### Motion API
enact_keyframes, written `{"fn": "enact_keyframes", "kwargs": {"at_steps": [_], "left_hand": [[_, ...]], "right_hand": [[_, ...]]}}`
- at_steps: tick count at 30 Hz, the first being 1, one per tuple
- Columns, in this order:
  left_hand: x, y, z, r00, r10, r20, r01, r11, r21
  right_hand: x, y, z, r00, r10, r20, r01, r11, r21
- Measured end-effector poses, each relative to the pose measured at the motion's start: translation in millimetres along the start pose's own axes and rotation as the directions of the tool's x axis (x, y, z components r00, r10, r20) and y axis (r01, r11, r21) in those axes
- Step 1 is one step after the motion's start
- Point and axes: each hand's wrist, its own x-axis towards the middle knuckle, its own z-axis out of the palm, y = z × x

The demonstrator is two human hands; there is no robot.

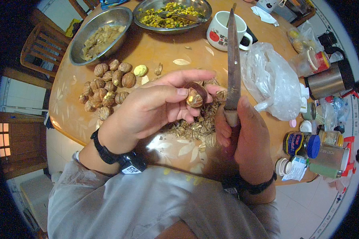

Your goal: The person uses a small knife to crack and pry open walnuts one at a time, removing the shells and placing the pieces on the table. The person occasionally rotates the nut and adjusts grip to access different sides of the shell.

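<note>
Between the thumb and fingers of my left hand [158,104] is a brown, ridged nut [195,98], with a pale golden patch on its side and a dark curved piece against it. My right hand [248,140] grips the handle of a knife [234,59], its long dark blade pointing up, to the right of the nut. Under and beyond both hands lies a heap of shell pieces [191,131]. To the left sits a group of whole brown nuts [100,94], with a yellow-green peeled one [140,70] at its upper right edge.
Steel bowls of pale pieces [127,38] and chopped yellow-green food [208,15] stand at the back. Right of them are a white mug [211,33] and a clear plastic bag [269,80]. A blue-lidded jar [297,145], bottles and a steel kettle [327,79] line the wooden table's right side.
</note>
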Motion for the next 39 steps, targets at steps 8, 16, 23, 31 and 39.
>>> {"fn": "enact_keyframes", "kwargs": {"at_steps": [8,16,23,31,39], "left_hand": [[3,-6,-12,0.999,0.013,-0.030,-0.014,1.000,-0.022],[3,-5,0,0.940,0.247,-0.237,-0.173,0.940,0.294],[-11,0,13,0.755,0.637,-0.157,-0.496,0.711,0.499],[-36,-12,7,0.503,0.861,0.079,-0.601,0.282,0.747],[-41,-46,-6,0.387,0.922,-0.004,-0.616,0.262,0.743]], "right_hand": [[5,2,7,0.996,-0.083,0.038,0.086,0.994,-0.067],[3,4,3,0.998,0.011,-0.066,-0.009,0.999,0.035],[9,4,-1,0.990,0.003,-0.139,0.067,0.866,0.496],[9,1,8,0.984,0.022,-0.174,0.066,0.871,0.486],[7,4,8,0.990,-0.039,-0.137,0.103,0.857,0.504]]}}
